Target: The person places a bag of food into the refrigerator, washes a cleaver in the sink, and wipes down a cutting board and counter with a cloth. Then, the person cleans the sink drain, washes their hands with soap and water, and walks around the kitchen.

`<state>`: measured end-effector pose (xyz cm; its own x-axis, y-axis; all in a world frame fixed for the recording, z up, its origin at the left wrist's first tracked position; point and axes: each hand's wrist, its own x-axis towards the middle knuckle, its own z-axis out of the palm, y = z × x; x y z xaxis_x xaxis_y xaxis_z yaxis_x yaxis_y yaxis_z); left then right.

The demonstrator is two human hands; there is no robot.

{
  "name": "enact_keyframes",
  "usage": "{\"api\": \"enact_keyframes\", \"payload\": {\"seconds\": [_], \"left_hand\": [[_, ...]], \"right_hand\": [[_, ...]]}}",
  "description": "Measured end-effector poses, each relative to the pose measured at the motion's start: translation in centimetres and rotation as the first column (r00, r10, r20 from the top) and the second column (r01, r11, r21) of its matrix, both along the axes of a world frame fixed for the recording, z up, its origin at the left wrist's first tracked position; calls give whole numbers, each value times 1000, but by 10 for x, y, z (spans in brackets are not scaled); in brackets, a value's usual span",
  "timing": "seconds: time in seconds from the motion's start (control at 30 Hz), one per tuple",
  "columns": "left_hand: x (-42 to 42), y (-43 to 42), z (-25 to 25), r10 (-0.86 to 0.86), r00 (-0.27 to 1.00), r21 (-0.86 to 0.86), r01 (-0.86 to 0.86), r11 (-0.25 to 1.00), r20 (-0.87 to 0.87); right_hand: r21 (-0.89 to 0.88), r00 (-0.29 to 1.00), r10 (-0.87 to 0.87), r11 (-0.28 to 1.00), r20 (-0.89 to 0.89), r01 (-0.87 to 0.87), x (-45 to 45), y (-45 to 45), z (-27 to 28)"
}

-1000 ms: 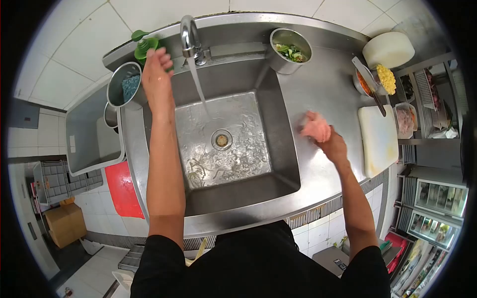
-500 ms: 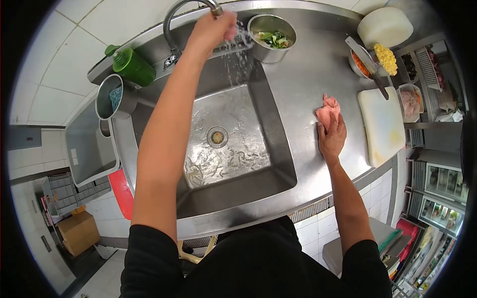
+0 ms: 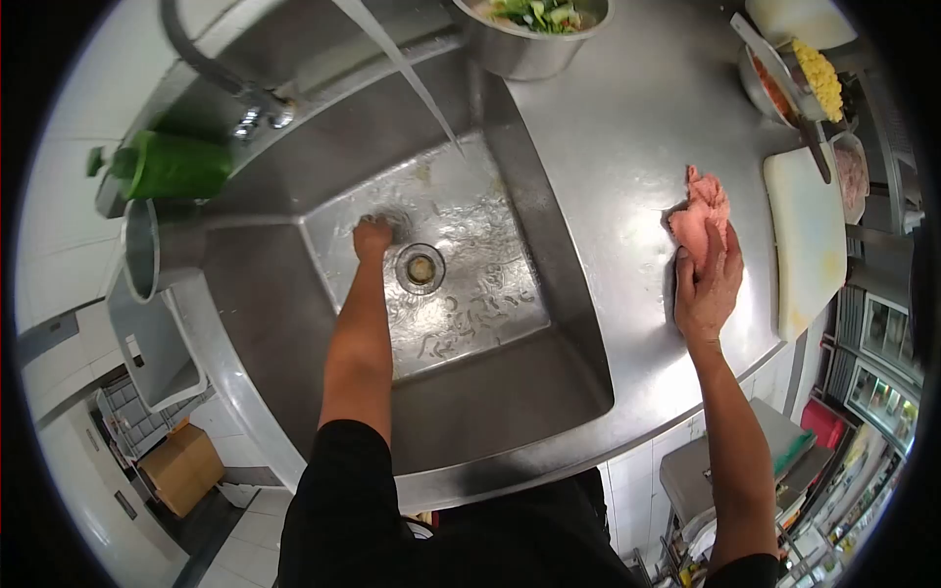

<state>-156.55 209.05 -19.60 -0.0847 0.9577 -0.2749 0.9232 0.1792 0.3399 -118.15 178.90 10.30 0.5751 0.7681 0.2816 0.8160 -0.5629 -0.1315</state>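
My left hand [image 3: 372, 238] is down at the bottom of the steel sink [image 3: 520, 431], just left of the drain [image 3: 420, 269]. Motion smears its fingers, so their shape does not show. Shreds of food scraps [image 3: 470, 316] lie scattered over the wet sink floor. A stream of water [image 3: 412, 78] runs into the sink from above, its spout out of view. On the steel counter to the right, my right hand [image 3: 708, 299] has its fingers closed over the lower part of a crumpled pink cloth [image 3: 701, 220].
Behind the sink stand a green pump bottle [image 3: 181, 165] and the tap [image 3: 263, 108]. A steel pot [image 3: 529, 54] of cut greens sits at the back. On the right are a white cutting board [image 3: 809, 235], a knife [image 3: 814, 147] across a bowl, and yellow chopped food [image 3: 818, 78].
My left hand has left the running water at the tap and come down into the sink. The view has shifted closer and lower. My right hand stays on the cloth.
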Motion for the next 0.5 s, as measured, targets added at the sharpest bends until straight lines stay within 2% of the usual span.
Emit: {"api": "enact_keyframes", "payload": {"seconds": [0.03, 0.1, 0.13, 0.17, 0.23, 0.3, 0.33, 0.37, 0.4, 0.43, 0.47, 0.5], "left_hand": [[1, 3, -7, -129, 992, 48, 130, 990, -11], [26, 23, -17, -68, 997, -3, 68, 998, 44], [35, 37, -40, -105, 994, 56, 103, 993, 43], [67, 41, -16, -1, 995, 31, -2, 1000, 98], [112, 52, -11, 33, 991, -20, -31, 999, 129], [149, 46, -22, -110, 983, 30, 106, 994, 149], [168, 25, 4, -254, 962, 37, 252, 967, 102], [175, 8, -32, -439, 893, 209, 412, 887, 98], [187, -16, -16, -553, 830, 195, 532, 824, 70], [186, -44, -18, -678, 734, 297, 641, 708, 34], [180, -69, -5, -782, 617, 239, 748, 619, 93], [169, -91, -21, -849, 526, 234, 820, 522, 50]], "right_hand": [[-7, 1000, 12, 1000, 6, -12, 1, -1, -2], [-25, 1000, 19, 1000, 7, -19, 2, -1, -3], [-21, 1000, 8, 1000, -14, -8, 2, -1, -3], [-14, 999, 2, 1000, -33, -2, 2, 1, -5], [-29, 1000, 4, 1000, -21, -5, 5, 0, -8], [-39, 1000, 5, 999, -14, -6, 6, -1, -8], [-42, 1000, 7, 999, -14, -8, 6, -1, -8], [-40, 1000, 10, 999, -17, -11, 6, 0, -7], [-37, 1000, 9, 999, -19, -10, 6, 0, -7], [-33, 1000, 16, 999, -25, -17, 6, -1, -6], [-30, 999, 23, 999, -31, -24, 6, -1, -7], [-28, 999, 21, 999, -38, -22, 7, 0, -7]]}}
